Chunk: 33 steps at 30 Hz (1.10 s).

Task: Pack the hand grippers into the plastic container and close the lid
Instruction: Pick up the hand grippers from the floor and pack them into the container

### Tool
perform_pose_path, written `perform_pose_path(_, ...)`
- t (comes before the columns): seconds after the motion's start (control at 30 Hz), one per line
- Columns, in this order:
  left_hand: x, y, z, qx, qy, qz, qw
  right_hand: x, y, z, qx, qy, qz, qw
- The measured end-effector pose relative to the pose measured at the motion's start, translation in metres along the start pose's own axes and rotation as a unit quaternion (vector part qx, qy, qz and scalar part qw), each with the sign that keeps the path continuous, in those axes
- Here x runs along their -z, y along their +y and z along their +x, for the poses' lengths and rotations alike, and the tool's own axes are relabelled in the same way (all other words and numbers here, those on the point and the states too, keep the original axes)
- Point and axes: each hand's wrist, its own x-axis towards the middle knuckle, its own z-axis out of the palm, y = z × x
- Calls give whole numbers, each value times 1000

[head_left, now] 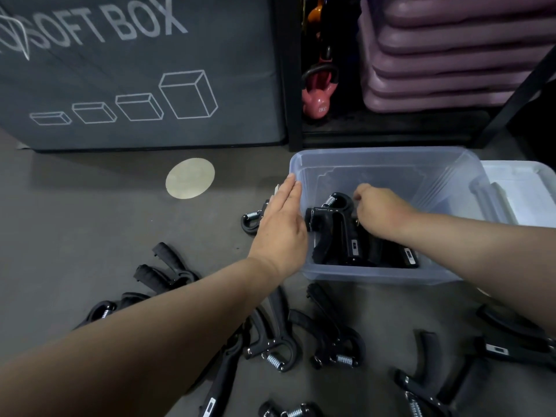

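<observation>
On the floor (pixel 120 221), a person's right hand (pixel 379 212) reaches down into the plastic container (pixel 376 153), fingers curled on the spring end of a hand gripper (pixel 337 227) whose handles point back toward the person. The left hand (pixel 279 224), fingers straight and together, lies flat against the container's left wall. Loose grippers (pixel 337 341) lie scattered in front, most of them nearer the left arm. What looks like the lid (pixel 523 191) sits just right of the container.
</observation>
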Motion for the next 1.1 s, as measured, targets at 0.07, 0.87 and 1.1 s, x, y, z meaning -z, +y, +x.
perform_pose_path(0.07, 0, 1, 0, -1, 0, -1, 1000, -1, -2, -1, -14, -30, 4, 999)
perform_pose_path(0.87, 3, -51, -3, 174, 146, -146, 963, -26, -103, -20, 236, 13, 38, 971)
perform_pose_path(1.1, 15, -101, 24, 182, -4, 110, 977, -31, -103, -22, 246, 30, 54, 967)
